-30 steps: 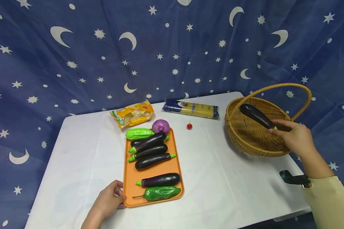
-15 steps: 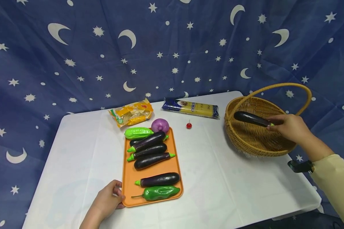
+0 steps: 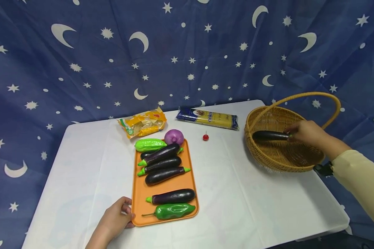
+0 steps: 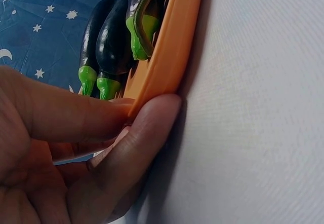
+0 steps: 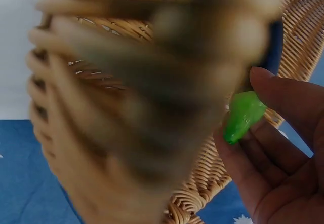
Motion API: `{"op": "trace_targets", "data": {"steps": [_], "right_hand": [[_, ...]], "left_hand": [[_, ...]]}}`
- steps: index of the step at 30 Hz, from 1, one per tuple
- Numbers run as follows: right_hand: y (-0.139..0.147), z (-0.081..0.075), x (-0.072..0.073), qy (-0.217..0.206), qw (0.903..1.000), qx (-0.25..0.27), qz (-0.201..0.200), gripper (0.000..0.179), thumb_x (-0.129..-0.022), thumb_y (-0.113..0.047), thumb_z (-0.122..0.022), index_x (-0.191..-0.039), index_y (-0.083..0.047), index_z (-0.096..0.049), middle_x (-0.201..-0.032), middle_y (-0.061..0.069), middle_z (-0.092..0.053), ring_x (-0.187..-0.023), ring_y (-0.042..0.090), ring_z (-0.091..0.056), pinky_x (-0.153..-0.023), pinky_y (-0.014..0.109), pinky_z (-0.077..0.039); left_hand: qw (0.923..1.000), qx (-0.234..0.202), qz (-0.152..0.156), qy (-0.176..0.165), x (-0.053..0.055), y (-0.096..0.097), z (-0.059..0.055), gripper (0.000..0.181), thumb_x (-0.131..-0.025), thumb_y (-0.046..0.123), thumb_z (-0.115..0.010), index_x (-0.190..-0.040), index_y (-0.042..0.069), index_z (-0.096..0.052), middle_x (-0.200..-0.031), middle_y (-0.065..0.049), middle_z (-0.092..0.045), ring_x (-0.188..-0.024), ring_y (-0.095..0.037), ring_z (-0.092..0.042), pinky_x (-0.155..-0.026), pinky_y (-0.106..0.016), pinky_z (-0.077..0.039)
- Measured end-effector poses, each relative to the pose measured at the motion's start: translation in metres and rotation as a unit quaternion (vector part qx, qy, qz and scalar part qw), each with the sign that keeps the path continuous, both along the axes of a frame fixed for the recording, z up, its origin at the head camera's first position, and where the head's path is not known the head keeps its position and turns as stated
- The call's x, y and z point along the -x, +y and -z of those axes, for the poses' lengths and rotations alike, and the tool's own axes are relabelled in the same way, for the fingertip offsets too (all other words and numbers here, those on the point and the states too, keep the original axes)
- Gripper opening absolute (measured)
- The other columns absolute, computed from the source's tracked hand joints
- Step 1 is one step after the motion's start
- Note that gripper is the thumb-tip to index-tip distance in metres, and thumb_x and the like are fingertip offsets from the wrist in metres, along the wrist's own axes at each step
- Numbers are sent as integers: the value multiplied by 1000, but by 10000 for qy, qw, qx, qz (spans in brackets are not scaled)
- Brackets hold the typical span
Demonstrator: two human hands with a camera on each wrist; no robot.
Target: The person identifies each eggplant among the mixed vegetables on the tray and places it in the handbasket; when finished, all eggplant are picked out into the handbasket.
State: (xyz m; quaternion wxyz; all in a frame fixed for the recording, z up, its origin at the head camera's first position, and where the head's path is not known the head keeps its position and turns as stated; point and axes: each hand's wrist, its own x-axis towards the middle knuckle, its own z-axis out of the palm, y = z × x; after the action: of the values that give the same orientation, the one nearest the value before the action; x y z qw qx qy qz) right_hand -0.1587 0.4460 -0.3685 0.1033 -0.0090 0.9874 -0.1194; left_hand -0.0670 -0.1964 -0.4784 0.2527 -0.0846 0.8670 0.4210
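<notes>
My right hand holds a dark eggplant by its stem end, inside the wicker basket. In the right wrist view the eggplant's green cap shows between thumb and fingers, and the blurred basket rim covers much of the rest. My left hand pinches the lower left corner of an orange tray, thumb on the rim. On that tray lie several eggplants, a green pepper, a light green ridged vegetable and, at the top corner, a purple onion.
Behind the tray lies a yellow food packet. A long pasta packet is near the table's back edge, with a small red item in front of it. The basket's arched handle stands up, beside a starry blue cloth.
My right hand has moved lower and slightly left, taking the eggplant from above the basket opening down inside it. The left hand stays at the tray corner.
</notes>
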Motion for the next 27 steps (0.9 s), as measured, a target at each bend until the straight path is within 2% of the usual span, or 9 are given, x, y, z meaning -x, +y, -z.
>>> {"op": "trace_targets", "data": {"steps": [7, 11, 17, 23, 27], "right_hand": [[3, 7, 5, -143, 9998, -102, -112, 35, -83, -7, -79, -112, 9, -69, -105, 25, -71, -97, 45, -66, -86, 63, -52], [3, 7, 6, -200, 9995, -159, -204, 37, -81, -6, -79, -113, 10, -69, -105, 26, -71, -98, 46, -66, -88, 64, -51], [4, 4, 6, -349, 9991, -142, -178, 41, -85, -9, -77, -118, 11, -66, -112, 28, -69, -103, 48, -63, -95, 70, -44], [4, -8, 0, -446, 9984, 149, 321, 59, -88, -29, -79, -130, 7, -60, -127, 32, -60, -115, 54, -54, -93, 69, -46], [1, -17, -8, -390, 9966, 479, 547, 72, -89, -45, -75, -137, 5, -55, -134, 33, -55, -120, 55, -50, -95, 72, -43]], "left_hand": [[10000, -23, 13, -11, 1, 0, 2, 38, -87, -10, -69, -121, -6, -52, -90, -8, -53, -68, -17, -63, -58, -27, -61], [10000, -7, 3, -37, 1, -1, 2, 38, -87, -9, -69, -121, -5, -52, -91, -8, -53, -68, -17, -63, -58, -28, -61], [10000, -41, -7, 20, 2, -1, 1, 38, -88, -9, -68, -122, -6, -52, -90, -8, -53, -68, -17, -63, -58, -28, -61], [9999, -72, -15, 78, 1, -2, 3, 38, -87, -9, -69, -121, -6, -52, -90, -8, -53, -68, -16, -63, -57, -28, -61], [9999, -84, -26, 57, 1, -2, 4, 38, -87, -9, -69, -121, -6, -52, -90, -9, -53, -68, -17, -63, -57, -28, -61]]}}
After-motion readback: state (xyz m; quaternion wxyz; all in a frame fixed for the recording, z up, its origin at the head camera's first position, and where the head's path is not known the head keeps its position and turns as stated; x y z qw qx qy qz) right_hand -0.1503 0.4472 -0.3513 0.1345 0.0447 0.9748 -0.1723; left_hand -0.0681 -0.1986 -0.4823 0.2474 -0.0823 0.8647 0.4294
